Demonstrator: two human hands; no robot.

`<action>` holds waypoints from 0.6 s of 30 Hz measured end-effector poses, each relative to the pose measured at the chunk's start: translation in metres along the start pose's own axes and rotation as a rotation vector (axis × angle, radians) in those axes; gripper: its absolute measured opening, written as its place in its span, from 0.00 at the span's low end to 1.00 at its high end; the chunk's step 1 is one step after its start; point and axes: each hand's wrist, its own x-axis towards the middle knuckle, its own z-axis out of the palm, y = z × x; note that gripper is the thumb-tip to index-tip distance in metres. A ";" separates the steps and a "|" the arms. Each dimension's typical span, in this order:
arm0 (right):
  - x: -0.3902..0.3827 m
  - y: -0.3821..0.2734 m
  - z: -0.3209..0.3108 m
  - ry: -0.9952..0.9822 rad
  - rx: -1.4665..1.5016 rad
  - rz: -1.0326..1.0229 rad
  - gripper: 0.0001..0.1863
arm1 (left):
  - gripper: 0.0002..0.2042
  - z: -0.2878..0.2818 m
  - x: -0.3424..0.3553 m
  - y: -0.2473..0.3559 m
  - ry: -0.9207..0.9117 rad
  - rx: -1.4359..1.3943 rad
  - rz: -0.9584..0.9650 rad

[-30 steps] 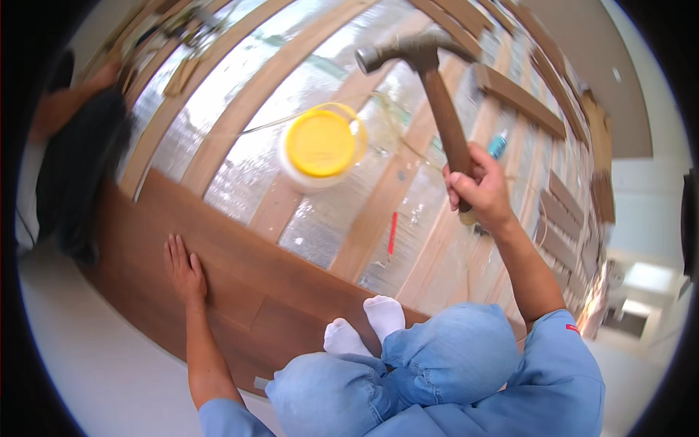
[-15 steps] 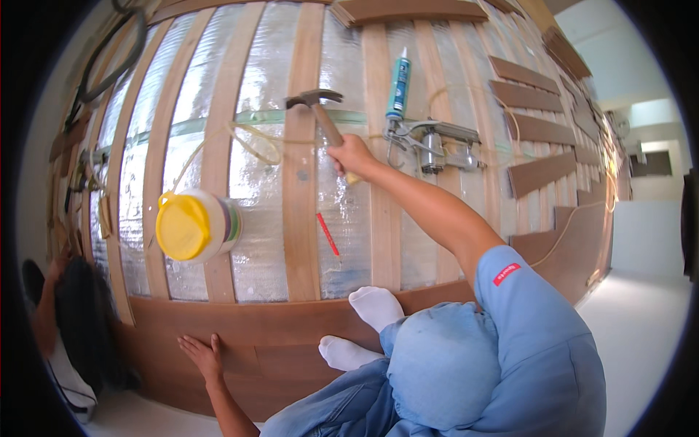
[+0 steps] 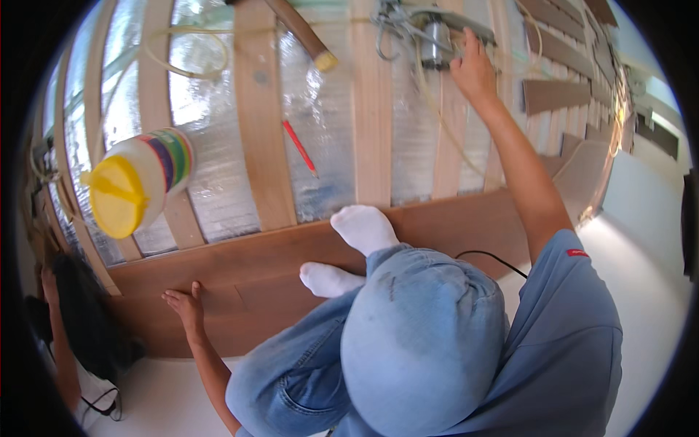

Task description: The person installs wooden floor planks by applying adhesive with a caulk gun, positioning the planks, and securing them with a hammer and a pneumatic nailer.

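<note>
My left hand [image 3: 188,309] lies open with fingers stretched out on the brown wooden floorboards [image 3: 273,313]. At the far right, my right hand [image 3: 477,73] has its finger and thumb apart at a silver nail gun [image 3: 437,44]; fingertips touch or hover just beside its body, and no closed grip shows. A hammer [image 3: 300,33] lies on the battens left of the nail gun, its wooden handle toward me and its head mostly cut off by the upper edge. A red pencil [image 3: 298,148] rests on the silver foil between two battens.
A white tub with a yellow lid [image 3: 120,193] stands on the battens [image 3: 261,109] at left. A pale air hose [image 3: 222,58] loops over the foil. Loose brown planks [image 3: 557,95] lie at far right. Another person's arm [image 3: 62,342] and dark clothing show at left.
My right hand has let go of the hammer, now lying on the battens, and moved right to the nail gun. The view has shifted; the blue sealant tube has left it.
</note>
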 end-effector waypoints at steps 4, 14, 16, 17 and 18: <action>-0.002 0.055 0.020 -0.313 -0.034 0.011 0.40 | 0.58 0.013 0.012 -0.021 -0.037 0.025 -0.012; 0.052 0.064 0.022 -0.651 -0.102 -0.286 0.53 | 0.57 0.013 0.022 -0.028 -0.082 0.142 0.002; 0.055 0.095 0.021 -0.696 -0.131 -0.337 0.50 | 0.58 0.006 0.032 -0.005 -0.127 0.109 0.029; 0.059 0.078 0.017 -0.689 -0.113 -0.345 0.50 | 0.58 0.005 0.029 -0.016 -0.119 0.115 0.011; 0.066 0.065 0.007 -0.708 -0.160 -0.353 0.49 | 0.58 0.005 0.026 -0.026 -0.109 0.132 -0.024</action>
